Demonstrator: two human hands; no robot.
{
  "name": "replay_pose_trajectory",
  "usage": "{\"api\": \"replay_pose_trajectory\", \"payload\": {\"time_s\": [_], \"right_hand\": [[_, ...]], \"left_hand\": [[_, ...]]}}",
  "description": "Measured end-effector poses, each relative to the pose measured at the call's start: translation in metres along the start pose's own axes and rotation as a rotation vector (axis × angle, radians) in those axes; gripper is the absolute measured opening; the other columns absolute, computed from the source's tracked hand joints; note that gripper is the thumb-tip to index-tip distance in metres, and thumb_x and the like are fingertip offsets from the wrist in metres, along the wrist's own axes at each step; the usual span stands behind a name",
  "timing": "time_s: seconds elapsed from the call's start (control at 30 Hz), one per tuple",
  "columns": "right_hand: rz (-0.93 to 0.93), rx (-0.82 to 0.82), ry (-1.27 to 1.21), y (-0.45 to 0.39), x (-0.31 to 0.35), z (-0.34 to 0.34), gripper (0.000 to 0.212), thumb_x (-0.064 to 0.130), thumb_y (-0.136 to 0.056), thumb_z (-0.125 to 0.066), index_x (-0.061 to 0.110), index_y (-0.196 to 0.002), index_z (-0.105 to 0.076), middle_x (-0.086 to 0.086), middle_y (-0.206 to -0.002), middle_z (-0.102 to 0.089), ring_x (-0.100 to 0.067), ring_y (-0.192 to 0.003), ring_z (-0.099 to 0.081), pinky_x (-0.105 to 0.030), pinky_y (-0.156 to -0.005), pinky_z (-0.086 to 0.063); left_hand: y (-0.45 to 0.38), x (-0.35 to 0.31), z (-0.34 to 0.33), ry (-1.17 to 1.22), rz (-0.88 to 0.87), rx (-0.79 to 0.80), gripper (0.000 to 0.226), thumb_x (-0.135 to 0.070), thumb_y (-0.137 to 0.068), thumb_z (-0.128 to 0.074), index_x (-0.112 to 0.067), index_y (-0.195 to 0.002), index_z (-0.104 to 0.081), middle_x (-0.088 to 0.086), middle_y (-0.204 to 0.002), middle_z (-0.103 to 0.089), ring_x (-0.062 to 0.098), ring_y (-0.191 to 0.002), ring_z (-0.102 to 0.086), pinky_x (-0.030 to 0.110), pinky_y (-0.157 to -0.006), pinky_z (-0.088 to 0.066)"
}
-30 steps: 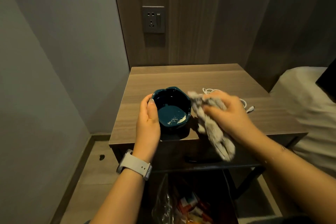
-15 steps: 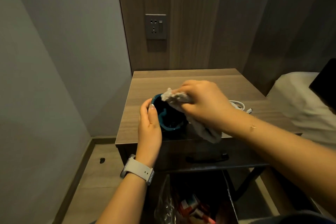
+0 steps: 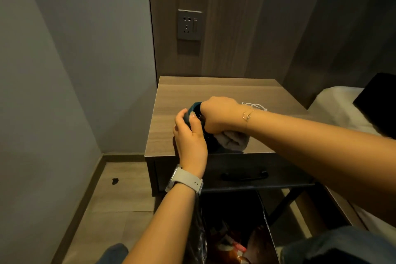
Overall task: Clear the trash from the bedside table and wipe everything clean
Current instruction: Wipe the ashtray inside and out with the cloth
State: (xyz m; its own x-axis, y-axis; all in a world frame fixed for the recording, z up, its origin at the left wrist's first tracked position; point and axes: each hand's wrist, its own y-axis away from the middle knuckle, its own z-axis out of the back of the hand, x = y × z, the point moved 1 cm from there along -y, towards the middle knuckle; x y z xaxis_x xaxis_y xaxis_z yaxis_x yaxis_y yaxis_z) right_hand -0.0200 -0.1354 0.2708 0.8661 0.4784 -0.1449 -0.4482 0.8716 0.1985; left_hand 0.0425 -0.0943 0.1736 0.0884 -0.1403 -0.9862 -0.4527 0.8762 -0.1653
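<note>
Head view. Trash appeared cleared into the lined bin [image 3: 231,240] below; wiping underway, w/ tabletop and white cable [image 3: 255,106] seemingly left. Left hand [image 3: 189,133] curled round the teal ashtray [image 3: 194,108] at the bedside table [image 3: 214,92] front edge. Right hand [image 3: 218,113] gripped a grey cloth [image 3: 232,140], pressed into the ashtray.

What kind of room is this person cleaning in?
Probably a bedroom, perhaps in a hotel: a wooden bedside table with a drawer stands against a panelled wall with a socket, and white bedding lies at its right.
</note>
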Motion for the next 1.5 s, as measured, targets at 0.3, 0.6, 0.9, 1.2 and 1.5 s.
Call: {"api": "replay_pose_trajectory", "payload": {"time_s": [0.3, 0.6, 0.9, 1.2, 1.5], "right_hand": [[-0.018, -0.353, -0.219, 0.011, -0.020, 0.001, 0.019, 0.024, -0.084, -0.062, 0.016, -0.067, -0.059, -0.004, -0.062, -0.057, -0.026, -0.062, -0.057, -0.029, -0.048, -0.041], [0.223, -0.081, -0.352, 0.021, -0.028, -0.012, 0.008, 0.013, -0.081, -0.060, 0.008, -0.083, -0.065, -0.009, -0.084, -0.066, -0.025, -0.076, -0.060, -0.047, -0.072, -0.051], [-0.128, -0.521, -1.007, 0.107, -0.127, -0.063, 0.012, 0.011, -0.084, -0.062, 0.016, -0.091, -0.071, -0.007, -0.083, -0.071, -0.024, -0.080, -0.068, -0.045, -0.077, -0.057], [0.173, 0.173, -1.219, 0.130, -0.135, -0.135, 0.059, 0.064, -0.074, -0.052, 0.041, -0.129, -0.052, 0.025, -0.130, -0.057, 0.004, -0.122, -0.050, -0.017, -0.097, -0.041], [0.070, 0.266, -1.324, 0.163, -0.136, -0.180, 0.044, 0.041, -0.080, -0.064, 0.024, -0.120, -0.061, 0.010, -0.115, -0.069, -0.006, -0.110, -0.063, -0.027, -0.097, -0.047]], "left_hand": [[-0.003, 0.004, 0.000, 0.031, 0.012, 0.110, 0.041, -0.041, -0.102, -0.031, -0.026, -0.140, -0.037, 0.000, -0.124, -0.052, 0.015, -0.111, -0.051, 0.033, -0.091, -0.046], [-0.002, 0.007, 0.003, 0.099, -0.004, 0.198, 0.032, -0.040, -0.102, -0.032, -0.037, -0.134, -0.038, -0.002, -0.132, -0.049, 0.012, -0.119, -0.050, 0.029, -0.096, -0.045], [0.012, -0.013, 0.019, 0.158, 0.020, 0.386, 0.041, -0.036, -0.100, -0.040, -0.027, -0.139, -0.044, -0.006, -0.132, -0.054, 0.008, -0.118, -0.053, 0.024, -0.092, -0.050], [0.062, -0.018, 0.007, 0.097, 0.054, 0.745, 0.042, -0.031, -0.092, -0.045, -0.024, -0.133, -0.052, -0.009, -0.127, -0.061, 0.004, -0.116, -0.058, 0.020, -0.093, -0.049], [0.097, 0.033, -0.024, 0.040, 0.289, 0.837, 0.037, -0.040, -0.100, -0.038, -0.035, -0.134, -0.050, -0.011, -0.129, -0.059, 0.005, -0.120, -0.055, 0.029, -0.101, -0.046]]}}
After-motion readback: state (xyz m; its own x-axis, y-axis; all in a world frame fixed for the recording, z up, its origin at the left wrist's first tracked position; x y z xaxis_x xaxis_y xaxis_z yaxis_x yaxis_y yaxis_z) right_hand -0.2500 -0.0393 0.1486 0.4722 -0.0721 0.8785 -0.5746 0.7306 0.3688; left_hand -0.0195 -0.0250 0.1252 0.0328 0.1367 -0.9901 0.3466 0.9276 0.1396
